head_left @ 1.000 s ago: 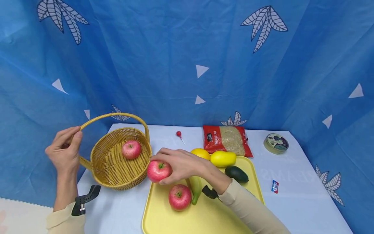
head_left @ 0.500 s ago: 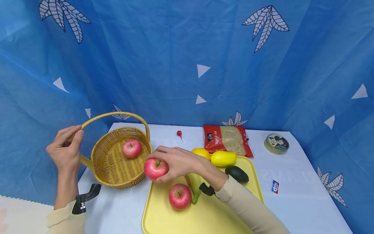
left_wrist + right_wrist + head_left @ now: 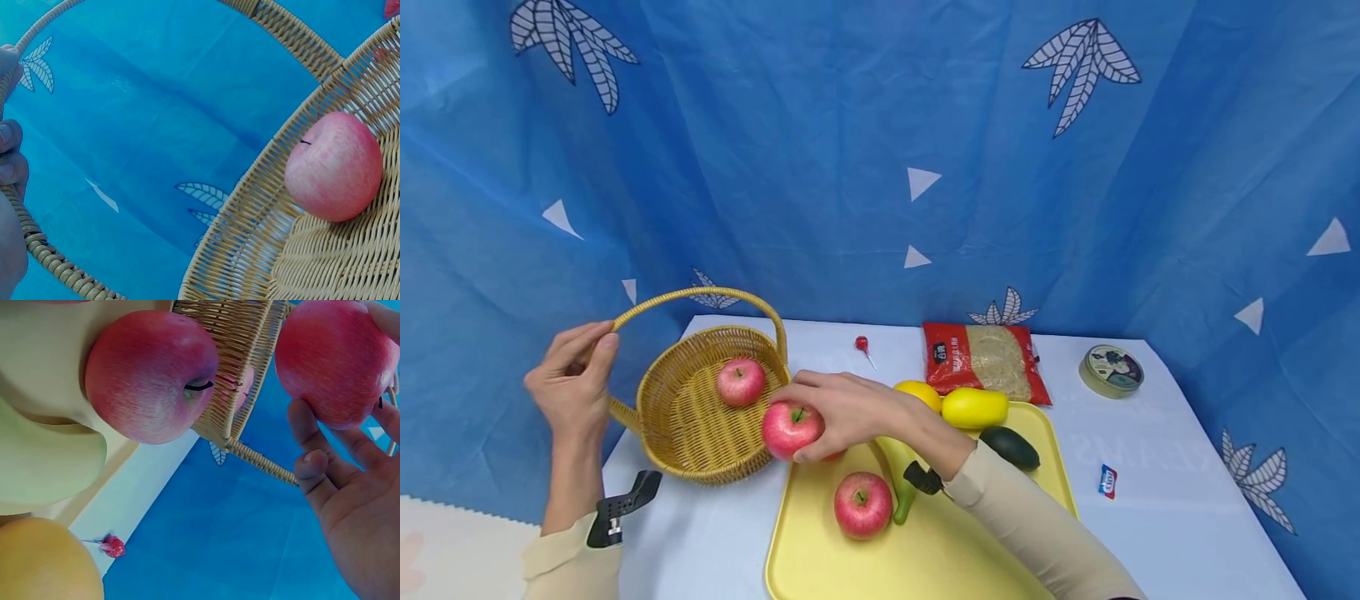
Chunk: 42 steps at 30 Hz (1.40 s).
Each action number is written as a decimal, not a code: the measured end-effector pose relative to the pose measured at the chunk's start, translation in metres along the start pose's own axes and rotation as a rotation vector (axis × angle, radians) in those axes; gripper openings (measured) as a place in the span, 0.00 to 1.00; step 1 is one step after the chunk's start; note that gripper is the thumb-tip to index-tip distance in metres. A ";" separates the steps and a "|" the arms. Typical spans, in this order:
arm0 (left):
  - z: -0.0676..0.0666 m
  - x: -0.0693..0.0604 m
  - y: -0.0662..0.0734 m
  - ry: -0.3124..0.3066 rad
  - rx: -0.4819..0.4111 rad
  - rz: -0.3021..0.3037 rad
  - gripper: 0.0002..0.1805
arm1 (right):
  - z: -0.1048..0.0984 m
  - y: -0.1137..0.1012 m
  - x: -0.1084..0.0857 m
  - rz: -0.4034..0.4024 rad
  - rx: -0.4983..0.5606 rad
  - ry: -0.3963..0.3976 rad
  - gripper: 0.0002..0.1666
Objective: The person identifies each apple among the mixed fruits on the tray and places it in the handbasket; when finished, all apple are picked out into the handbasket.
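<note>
My left hand [image 3: 571, 379] grips the arched handle [image 3: 722, 292] of a yellow wicker basket [image 3: 651, 400] on the left. One red apple [image 3: 741, 382] lies inside, seen closer as the apple [image 3: 334, 167] in the left wrist view. My right hand [image 3: 850, 408] holds another red apple [image 3: 792, 430] by the basket's right rim, above the tray's far left corner. In the right wrist view, fingers and thumb surround that held apple [image 3: 337, 362]. A further apple [image 3: 150, 375] sits on the tray, mostly hidden under my hand in the head view.
A yellow tray [image 3: 940, 558] bears an apple [image 3: 863, 506], a banana [image 3: 898, 475], an orange round fruit [image 3: 919, 392], a yellow oblong fruit [image 3: 975, 407] and a dark green one [image 3: 1010, 447]. Around it lie a lollipop [image 3: 862, 345], a red food bag [image 3: 985, 358], a tin [image 3: 1111, 371] and a small packet [image 3: 1107, 481].
My right hand has moved left and slightly up with its apple, closer to the basket. Part of an apple beneath it now shows. My left hand keeps its hold on the handle.
</note>
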<state>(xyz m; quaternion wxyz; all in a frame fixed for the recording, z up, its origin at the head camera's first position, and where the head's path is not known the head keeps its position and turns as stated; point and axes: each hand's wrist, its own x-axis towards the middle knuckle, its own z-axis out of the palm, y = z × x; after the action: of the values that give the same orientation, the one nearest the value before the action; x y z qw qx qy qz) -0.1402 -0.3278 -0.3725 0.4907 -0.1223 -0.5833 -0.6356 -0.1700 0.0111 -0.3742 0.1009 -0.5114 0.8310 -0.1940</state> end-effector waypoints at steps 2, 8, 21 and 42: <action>0.001 0.000 0.000 -0.003 0.000 -0.003 0.10 | -0.001 0.000 0.003 0.000 -0.006 0.001 0.42; 0.001 0.000 -0.001 -0.004 -0.008 -0.006 0.09 | -0.003 0.000 0.012 -0.002 0.000 -0.013 0.42; -0.002 0.001 -0.003 -0.011 0.009 -0.012 0.09 | -0.008 0.001 0.030 0.017 0.011 -0.051 0.44; -0.004 0.001 -0.004 -0.009 0.013 -0.024 0.10 | -0.011 0.006 0.049 0.002 -0.037 -0.055 0.46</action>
<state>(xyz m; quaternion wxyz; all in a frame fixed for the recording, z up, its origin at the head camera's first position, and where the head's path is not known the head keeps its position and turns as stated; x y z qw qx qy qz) -0.1427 -0.3322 -0.3752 0.4811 -0.1148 -0.5910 -0.6373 -0.2011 -0.0278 -0.3649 0.1143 -0.5174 0.8320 -0.1646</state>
